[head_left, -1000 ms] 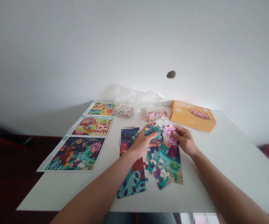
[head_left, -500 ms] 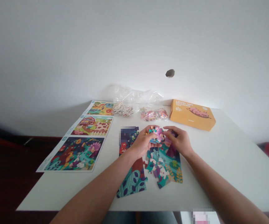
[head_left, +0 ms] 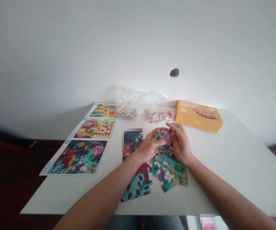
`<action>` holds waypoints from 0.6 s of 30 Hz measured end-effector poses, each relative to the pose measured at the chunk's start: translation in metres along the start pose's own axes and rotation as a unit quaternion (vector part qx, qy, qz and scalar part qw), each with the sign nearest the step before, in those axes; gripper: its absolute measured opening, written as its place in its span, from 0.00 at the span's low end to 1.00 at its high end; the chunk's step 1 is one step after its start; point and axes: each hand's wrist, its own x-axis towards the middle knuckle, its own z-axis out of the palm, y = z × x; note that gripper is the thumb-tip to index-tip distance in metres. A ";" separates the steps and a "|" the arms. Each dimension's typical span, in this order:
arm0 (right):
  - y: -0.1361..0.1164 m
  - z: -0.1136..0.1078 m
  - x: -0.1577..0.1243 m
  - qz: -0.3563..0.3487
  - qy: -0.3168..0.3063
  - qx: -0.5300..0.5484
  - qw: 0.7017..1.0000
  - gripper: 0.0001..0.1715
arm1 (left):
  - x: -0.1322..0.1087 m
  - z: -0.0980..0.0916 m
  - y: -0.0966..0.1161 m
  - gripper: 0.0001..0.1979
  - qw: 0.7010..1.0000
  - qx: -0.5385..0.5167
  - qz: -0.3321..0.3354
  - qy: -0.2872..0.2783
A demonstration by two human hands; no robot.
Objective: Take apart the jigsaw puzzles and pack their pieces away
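Observation:
My left hand point(head_left: 149, 147) is closed around several loose puzzle pieces point(head_left: 159, 135), its thumb lying across them. Close on its right, my right hand point(head_left: 181, 142) has its thumb and fingers on the edge of a purple puzzle piece point(head_left: 167, 136) in that bunch; its fingertips are partly hidden. Below the hands lies a partly joined jigsaw. Its left section point(head_left: 138, 185) shows dark blue leaves, and its right section point(head_left: 172, 171) shows white rabbits and a frog. A gap separates the two sections near the bottom, and the hands cover part of the upper middle.
On the left lies a picture sheet point(head_left: 80, 156) with three printed scenes. Behind the hands are a clear bag of pieces point(head_left: 126, 111) and another bag of pink pieces point(head_left: 157, 115). An orange puzzle box point(head_left: 198, 116) stands at the back right of the white table point(head_left: 235, 166), near the wall.
My right hand has moved left, against the pieces in my left hand, with its fingers raised more upright. The purple piece is turned differently. The joined sections look unchanged.

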 end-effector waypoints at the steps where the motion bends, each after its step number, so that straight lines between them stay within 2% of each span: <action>1: 0.000 -0.004 0.001 -0.003 -0.005 -0.007 1.000 0.21 | 0.001 -0.002 0.002 0.23 1.000 -0.013 0.015 0.012; 3: 0.001 -0.015 0.002 -0.006 -0.047 -0.046 0.998 0.23 | 0.001 -0.007 0.006 0.22 0.997 -0.046 0.049 0.038; 4: 0.002 -0.021 0.001 -0.003 -0.090 -0.079 0.993 0.27 | 0.002 -0.009 0.009 0.22 0.995 -0.064 0.061 0.051; 7: 0.004 -0.033 -0.001 0.022 -0.248 -0.193 0.949 0.50 | 0.002 -0.016 0.014 0.23 0.987 -0.117 0.072 0.077; 9: 0.006 -0.036 -0.003 0.039 -0.309 -0.241 0.919 0.60 | 0.003 -0.020 0.015 0.21 0.982 -0.152 0.070 0.088; 12: 0.010 -0.034 -0.004 0.049 -0.341 -0.262 0.901 0.59 | 0.005 -0.022 0.015 0.18 0.975 -0.183 0.066 0.106; 18: 0.017 -0.031 0.003 0.065 -0.350 -0.232 0.905 0.47 | 0.007 -0.024 0.014 0.10 0.975 -0.173 0.053 0.132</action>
